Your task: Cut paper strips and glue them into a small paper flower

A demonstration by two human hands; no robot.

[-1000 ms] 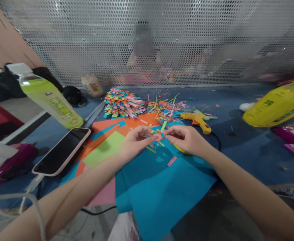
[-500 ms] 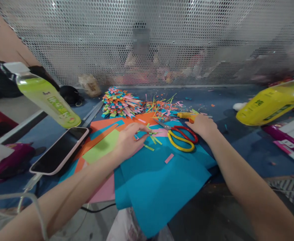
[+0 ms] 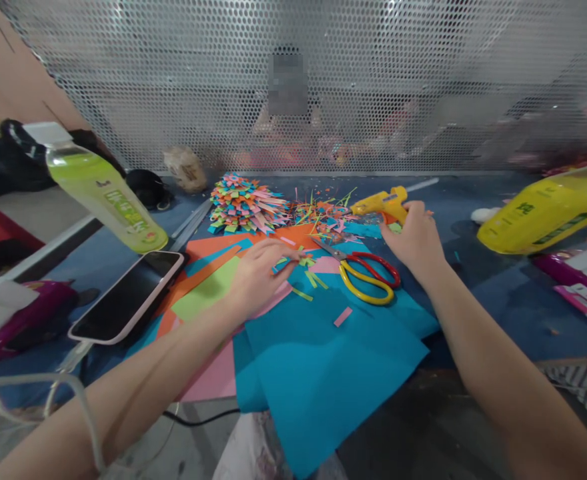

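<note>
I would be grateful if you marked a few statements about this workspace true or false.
1. The right hand holds the yellow glue gun. True.
2. The left hand holds the scissors. False: the scissors lie on the paper sheets.
3. A cable is attached to the phone. True.
4. The green bottle is on the far right. False: it is on the left, behind the phone.
5. A cone of paper strips sits beside loose scraps. True.
</note>
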